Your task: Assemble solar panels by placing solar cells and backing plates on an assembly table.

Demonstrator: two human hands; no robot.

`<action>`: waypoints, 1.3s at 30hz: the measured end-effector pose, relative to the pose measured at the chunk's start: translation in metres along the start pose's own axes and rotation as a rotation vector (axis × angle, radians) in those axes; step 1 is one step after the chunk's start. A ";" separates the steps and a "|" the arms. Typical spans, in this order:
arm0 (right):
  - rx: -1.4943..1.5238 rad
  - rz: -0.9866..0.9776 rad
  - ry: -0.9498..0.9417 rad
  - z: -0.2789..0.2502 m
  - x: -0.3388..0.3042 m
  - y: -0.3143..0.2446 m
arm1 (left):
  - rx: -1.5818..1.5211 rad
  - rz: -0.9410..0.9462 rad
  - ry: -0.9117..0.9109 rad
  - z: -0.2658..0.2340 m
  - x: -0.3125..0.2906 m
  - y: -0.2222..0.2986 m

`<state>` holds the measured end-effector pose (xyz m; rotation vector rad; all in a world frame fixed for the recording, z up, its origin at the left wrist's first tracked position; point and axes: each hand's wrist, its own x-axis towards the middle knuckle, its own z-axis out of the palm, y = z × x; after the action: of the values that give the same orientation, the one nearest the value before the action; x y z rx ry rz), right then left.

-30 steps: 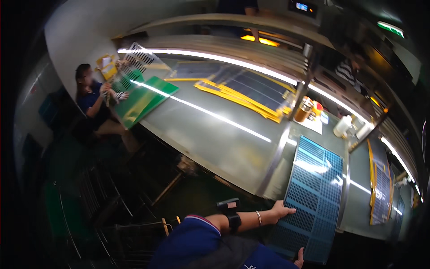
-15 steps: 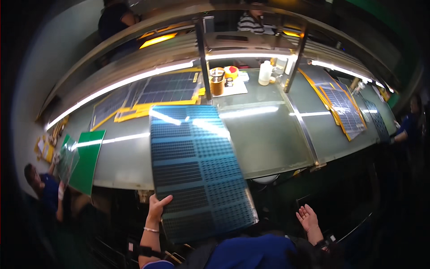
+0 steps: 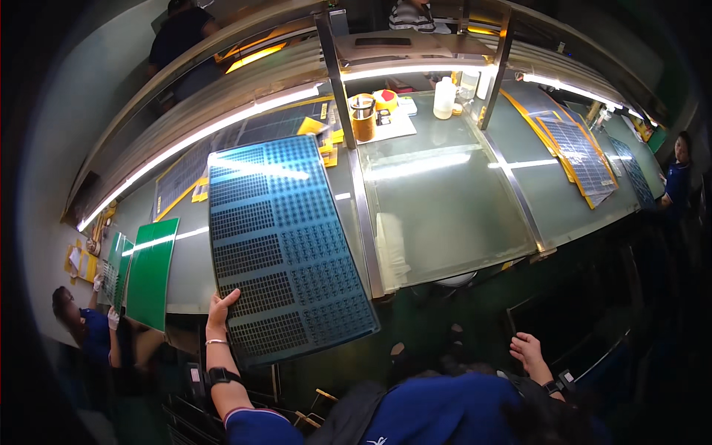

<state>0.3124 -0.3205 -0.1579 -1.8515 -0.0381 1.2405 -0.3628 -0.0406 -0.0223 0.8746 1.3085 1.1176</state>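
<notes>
My left hand [image 3: 220,311] grips the lower left edge of a large blue sheet [image 3: 285,245], its thumb on the front face. Dark grid-like blocks and rows of small marks cover the sheet, which is tilted up in front of the bench. Light glares across its upper part. Off to the right, below the bench edge, my right hand [image 3: 528,352] is raised apart from the sheet. Its fingers are curled in and I see nothing in them. Behind the sheet is the bench's glass top [image 3: 437,215].
Yellow-edged film sheets [image 3: 575,159] lie at the right, more at the back left. A white bottle [image 3: 444,98] and brown pot [image 3: 363,119] stand at the back. Metal posts [image 3: 335,74] hold lit tubes. At left a co-worker [image 3: 96,334] handles a clear sheet beside a green board [image 3: 152,274].
The blue sheet and my left hand have shifted left, uncovering more glass top. My right hand's fingers, spread before, are now curled. The whole view has turned slightly.
</notes>
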 end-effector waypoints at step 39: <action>-0.990 -0.264 -0.134 -0.065 0.051 0.055 | 0.881 0.356 0.422 -0.090 0.098 -0.064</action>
<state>0.3647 -0.3726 -0.2250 -2.4439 -1.1056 1.2443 -0.4511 0.0269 -0.1198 1.6194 2.1207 1.0100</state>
